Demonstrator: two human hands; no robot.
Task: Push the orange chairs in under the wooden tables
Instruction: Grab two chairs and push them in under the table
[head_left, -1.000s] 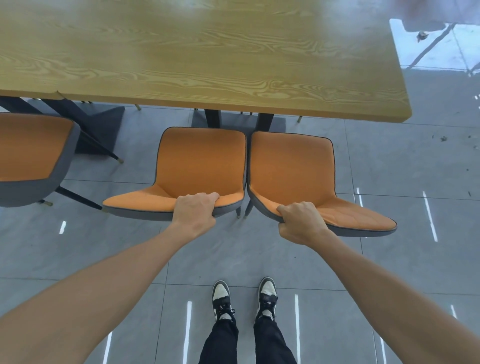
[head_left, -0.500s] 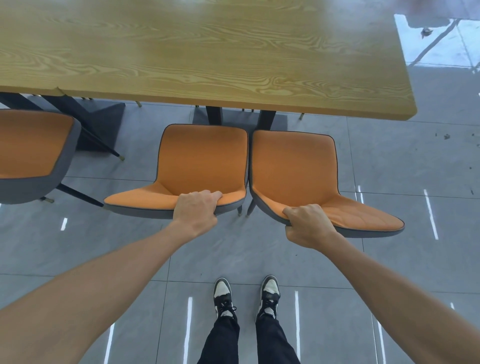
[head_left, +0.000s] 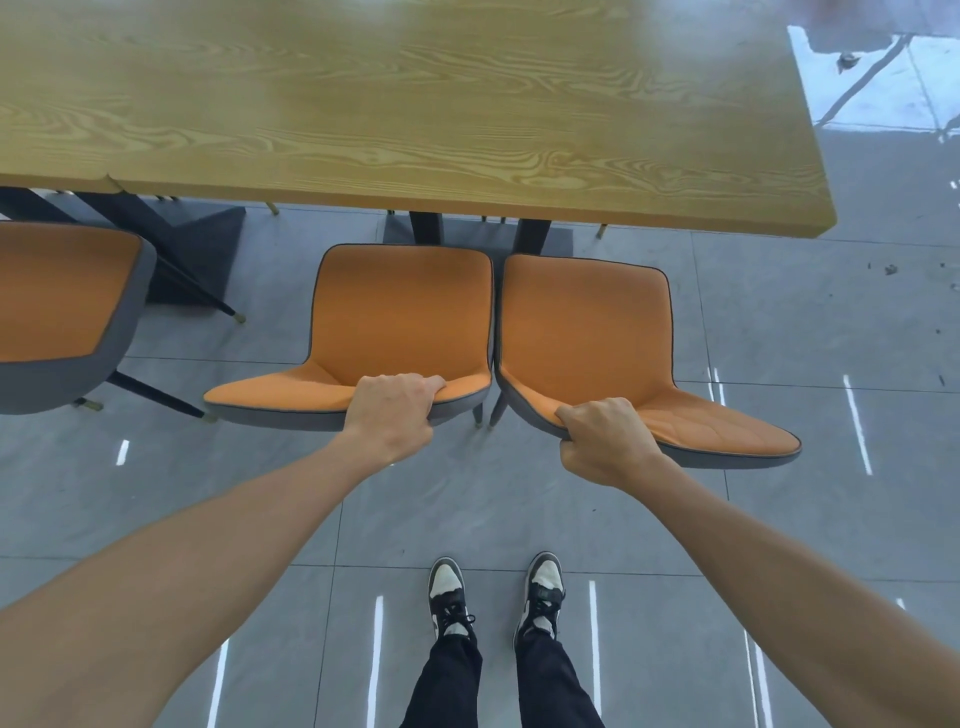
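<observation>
Two orange chairs with grey shells stand side by side before the wooden table (head_left: 415, 114), seats facing it. My left hand (head_left: 392, 410) grips the top edge of the left chair's (head_left: 400, 312) backrest. My right hand (head_left: 605, 441) grips the top edge of the right chair's (head_left: 587, 327) backrest. The seats' front edges sit just short of the table's near edge, close to its dark legs (head_left: 532, 236). The two chairs almost touch along their inner sides.
A third orange chair (head_left: 57, 296) stands at the left, angled, with black legs, beside another dark table base (head_left: 187, 244). Grey tiled floor (head_left: 779, 322) stretches to the right of the chairs. My feet (head_left: 493, 592) stand behind the chairs.
Both chairs have shifted slightly toward the table and rightward in view. The right chair's backrest has swung a little further out. Both hands keep their grips.
</observation>
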